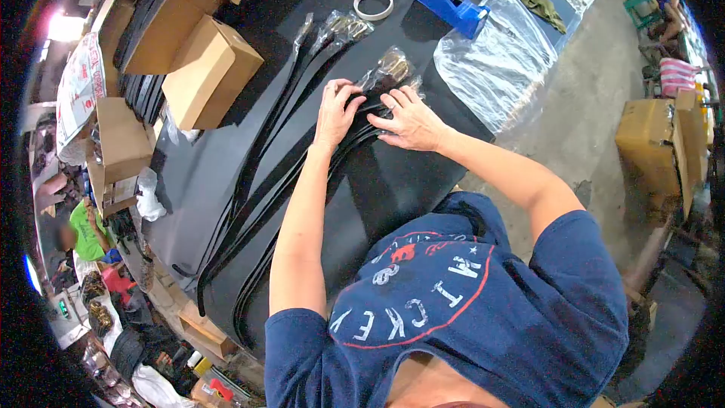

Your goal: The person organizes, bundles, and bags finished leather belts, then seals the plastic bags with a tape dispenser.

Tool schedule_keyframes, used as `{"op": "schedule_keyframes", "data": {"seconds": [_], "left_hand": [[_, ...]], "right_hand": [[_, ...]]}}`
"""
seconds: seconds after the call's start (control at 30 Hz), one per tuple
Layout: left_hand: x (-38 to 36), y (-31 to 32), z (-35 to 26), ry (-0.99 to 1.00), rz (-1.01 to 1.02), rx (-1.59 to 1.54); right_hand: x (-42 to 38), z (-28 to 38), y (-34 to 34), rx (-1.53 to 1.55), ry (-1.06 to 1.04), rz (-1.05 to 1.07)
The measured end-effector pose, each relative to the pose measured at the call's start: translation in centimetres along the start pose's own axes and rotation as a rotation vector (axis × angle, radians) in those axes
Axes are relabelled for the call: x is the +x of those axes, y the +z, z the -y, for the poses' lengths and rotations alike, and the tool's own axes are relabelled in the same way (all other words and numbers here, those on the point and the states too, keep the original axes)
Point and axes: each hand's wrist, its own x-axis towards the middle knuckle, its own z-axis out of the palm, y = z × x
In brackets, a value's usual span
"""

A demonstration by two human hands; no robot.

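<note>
Long black straps [291, 166] lie in a bundle across the dark table. Their far ends have metal buckles in clear plastic [393, 68]. My left hand [338, 109] has its fingers curled down over the straps just below this wrapped end. To its right, my right hand [408, 117] bends its fingers onto the same bundle near the plastic. The fingertips of both hands are partly hidden against the black material. Further left and up lie more black straps with a plastic-wrapped buckle end [346, 28].
A roll of tape [373, 4] and a blue tape dispenser [453, 6] lie beyond my hands. Clear plastic bags [495, 60] cover the right side. A cardboard box [210, 72] stands at the left. A person in green [89, 230] is at far left.
</note>
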Motion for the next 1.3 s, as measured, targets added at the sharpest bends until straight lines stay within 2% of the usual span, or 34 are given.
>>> {"op": "schedule_keyframes", "data": {"seconds": [0.07,0.1,0.17,0.23,0.3,0.37,0.43,0.5,0.57,0.67,0.77,0.83,0.9,0.97,1.03,1.17,1.2,1.23,1.3], "left_hand": [[0.1,-0.2,-0.4,0.107,-0.092,0.203],[0.1,-0.2,-0.7,0.108,-0.09,0.203],[0.1,0.0,-1.5,0.053,-0.151,0.426],[0.1,0.4,-1.7,0.141,-0.194,0.47],[-0.4,0.9,-1.5,0.162,-0.187,0.404],[-1.1,1.1,-1.4,0.084,-0.022,0.219],[-1.4,1.1,-1.2,0.044,0.009,0.139],[-0.9,1.0,-0.9,-0.01,0.024,0.082],[-0.5,1.1,-0.7,-0.009,0.027,0.11],[0.1,1.4,-0.7,-0.12,0.104,0.105],[0.7,1.4,-1.3,-0.169,0.177,0.058],[0.7,1.1,-2.1,-0.187,0.207,0.028],[0.5,0.9,-3.0,-0.046,0.071,0.16],[0.1,0.8,-3.5,-0.027,0.041,0.195],[-0.2,0.9,-3.5,-0.009,-0.063,0.271],[-1.1,1.8,-2.6,-0.044,0.033,0.141],[-1.4,2.1,-2.9,-0.059,-0.001,-0.005],[-1.6,2.3,-3.1,-0.057,0.005,-0.007],[-1.3,2.0,-4.6,0.094,-0.18,0.19]], "right_hand": [[0.1,0.1,-0.1,-0.043,0.011,0.014],[0.2,0.0,0.0,-0.043,0.013,0.013],[0.5,-0.1,0.5,-0.103,0.002,0.046],[0.1,0.0,0.6,-0.098,0.013,0.059],[-0.4,0.6,0.5,-0.09,0.017,0.07],[-1.9,1.4,-0.2,-0.101,0.007,0.027],[-2.4,1.5,-0.6,-0.115,-0.035,0.021],[-2.5,1.7,-0.5,-0.066,0.08,0.043],[-2.4,1.5,-0.3,-0.054,0.1,0.052],[-2.5,1.5,-0.3,0.023,0.09,0.066],[-2.2,2.2,-1.1,-0.055,0.117,0.107],[-2.3,2.5,-1.2,-0.108,0.165,0.036],[-2.7,2.5,-0.9,-0.098,0.18,0.057],[-3.0,2.5,-0.4,-0.088,0.198,0.079],[-3.3,2.4,0.2,-0.131,0.16,-0.031],[-3.5,3.1,0.3,-0.184,0.185,-0.097],[-3.8,3.3,0.5,-0.18,0.206,-0.059],[-4.0,3.5,0.7,-0.177,0.231,-0.021],[-3.6,3.4,0.1,-0.147,0.226,-0.003]]}}
